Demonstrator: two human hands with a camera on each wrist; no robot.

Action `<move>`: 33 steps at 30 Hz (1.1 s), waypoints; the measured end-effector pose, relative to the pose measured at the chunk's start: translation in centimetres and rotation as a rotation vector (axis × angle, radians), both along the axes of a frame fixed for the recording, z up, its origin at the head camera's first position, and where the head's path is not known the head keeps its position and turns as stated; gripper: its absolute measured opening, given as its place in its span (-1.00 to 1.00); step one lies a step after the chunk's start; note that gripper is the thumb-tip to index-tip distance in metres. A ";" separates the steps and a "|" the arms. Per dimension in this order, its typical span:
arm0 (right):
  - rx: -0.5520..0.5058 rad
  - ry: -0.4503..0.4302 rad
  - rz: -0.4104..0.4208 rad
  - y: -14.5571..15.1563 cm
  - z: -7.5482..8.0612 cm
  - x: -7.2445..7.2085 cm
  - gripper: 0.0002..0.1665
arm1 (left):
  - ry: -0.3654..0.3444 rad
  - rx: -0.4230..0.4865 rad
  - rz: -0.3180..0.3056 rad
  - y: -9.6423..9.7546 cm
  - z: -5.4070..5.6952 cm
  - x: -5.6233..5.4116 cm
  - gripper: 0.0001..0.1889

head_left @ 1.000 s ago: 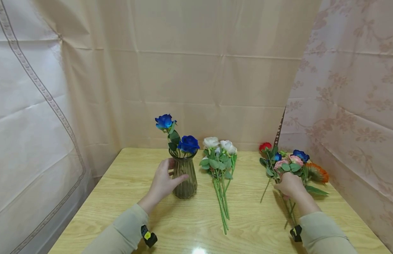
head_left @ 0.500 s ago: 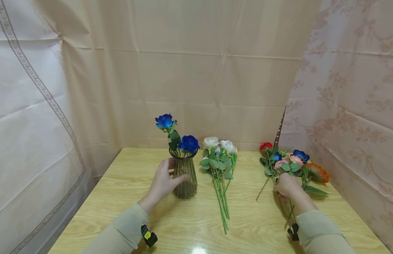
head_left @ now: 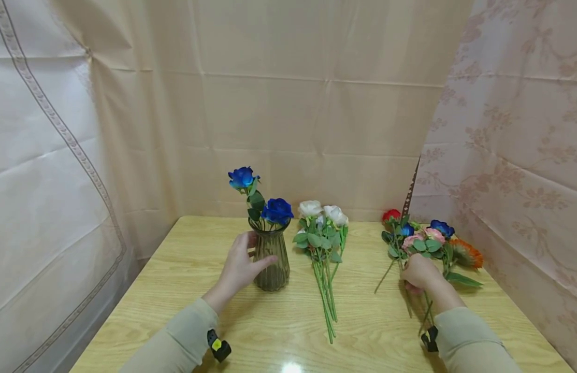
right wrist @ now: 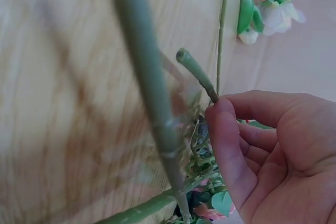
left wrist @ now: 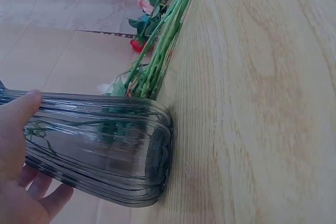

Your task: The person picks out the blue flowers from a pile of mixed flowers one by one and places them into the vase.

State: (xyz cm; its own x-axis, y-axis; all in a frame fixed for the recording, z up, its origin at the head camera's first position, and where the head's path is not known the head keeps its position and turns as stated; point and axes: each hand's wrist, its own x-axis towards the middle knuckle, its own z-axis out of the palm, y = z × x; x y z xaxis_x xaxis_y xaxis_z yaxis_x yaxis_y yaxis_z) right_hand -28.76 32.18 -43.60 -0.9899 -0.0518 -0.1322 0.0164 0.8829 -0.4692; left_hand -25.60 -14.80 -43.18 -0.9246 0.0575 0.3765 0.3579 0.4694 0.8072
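Observation:
My left hand [head_left: 239, 267] holds the ribbed grey glass vase [head_left: 277, 272] around its side, thumb in front and fingers behind. The vase stands upright on the table. Two blue roses, one tall [head_left: 242, 177] and one low [head_left: 277, 211], stand in its mouth. At the right, my right hand [head_left: 420, 271] is low over a pile of artificial flowers. In the right wrist view, its thumb and index finger pinch a thin green flower stem [right wrist: 195, 69] close to the cut end. Which bloom that stem carries I cannot tell. A thicker stem [right wrist: 149, 72] crosses in front of the camera.
White flowers [head_left: 334, 215] with long green stems lie between vase and pile. Within the pile are a red rose [head_left: 390, 215], pink blooms [head_left: 434, 235], a blue rose [head_left: 441, 228] and an orange flower [head_left: 466, 254]. Curtains [head_left: 316, 103] hang behind the wooden table [head_left: 363, 336].
My right hand has shifted slightly left, and a loose stem end beside it has swung left with it. The left hand and the vase have stayed in place.

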 end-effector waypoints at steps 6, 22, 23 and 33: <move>-0.028 0.005 -0.010 -0.1 0.2 -0.1 -0.63 | 0.001 0.003 -0.002 0.0 0.0 0.0 -0.17; -0.051 0.011 -0.019 -0.4 2.3 0.4 -0.65 | 0.011 -0.002 0.000 0.0 -0.1 0.0 -0.17; -0.053 0.012 -0.019 -0.4 2.4 0.5 -0.66 | 0.012 -0.002 0.000 0.0 -0.1 0.0 -0.18; -0.132 0.013 -0.022 -1.2 2.5 0.1 -0.61 | 0.011 0.001 -0.003 0.1 0.1 0.1 -0.18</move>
